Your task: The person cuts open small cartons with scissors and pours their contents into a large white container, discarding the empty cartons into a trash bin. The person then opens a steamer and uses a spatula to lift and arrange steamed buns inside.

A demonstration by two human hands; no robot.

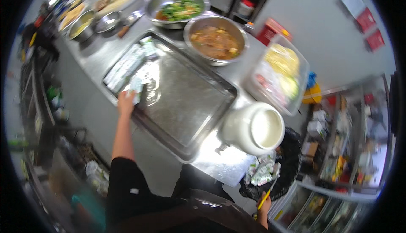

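Observation:
My left hand [126, 102] grips a small printed packet [135, 88] at the near left edge of a large metal tray [187, 147]. More printed packets [122, 68] lie in a row inside the tray's left end. At the lower right, my right hand [264, 205] is closed on a yellow-handled knife or cutter [265, 199], whose exact kind is blurred. Its thin blade points up towards a bin lined with a black bag [290, 160]. Crumpled printed packets [264, 171] lie in that bin, just above my right hand.
Beyond the tray stand a metal bowl of chopped greens [150, 6] and one of meat in sauce [242, 41]. A white jar [238, 126] and a clear plastic tub of bagged food [304, 68] stand right. Smaller bowls [71, 34] and a wooden-handled tool [123, 31] lie upper left.

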